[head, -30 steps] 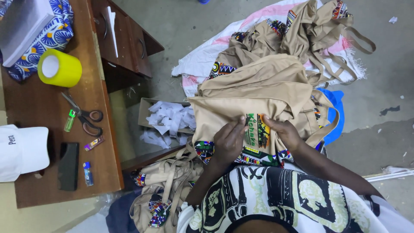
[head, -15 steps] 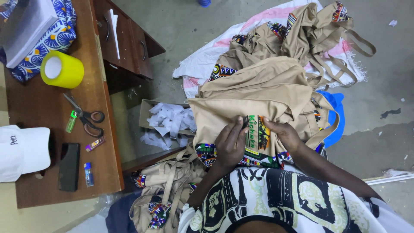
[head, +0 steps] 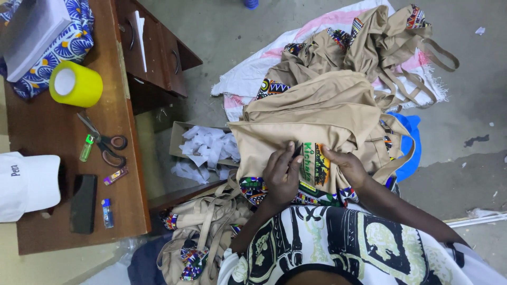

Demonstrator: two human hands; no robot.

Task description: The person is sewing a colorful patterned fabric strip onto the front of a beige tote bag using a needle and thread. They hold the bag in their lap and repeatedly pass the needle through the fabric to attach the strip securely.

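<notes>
- Tan apron [head: 317,113] with a colourful patch [head: 315,164] lies across the person's lap.
- Left hand [head: 282,177] presses flat beside the patch, fingers [head: 289,153] extended, gripping nothing.
- Right hand [head: 346,166] pinches the cloth at the patch's other edge.
- Tabletop [head: 47,132] to the left carries scissors [head: 105,142] and yellow tape [head: 76,84]; more aprons [head: 369,42] lie on the concrete floor [head: 465,105].

On the counter [head: 47,132]: one tape roll [head: 75,83], one scissors [head: 105,141], three lighters [head: 86,148], one cap [head: 26,184], one phone [head: 83,203]. Beside it, one box [head: 179,140].
</notes>
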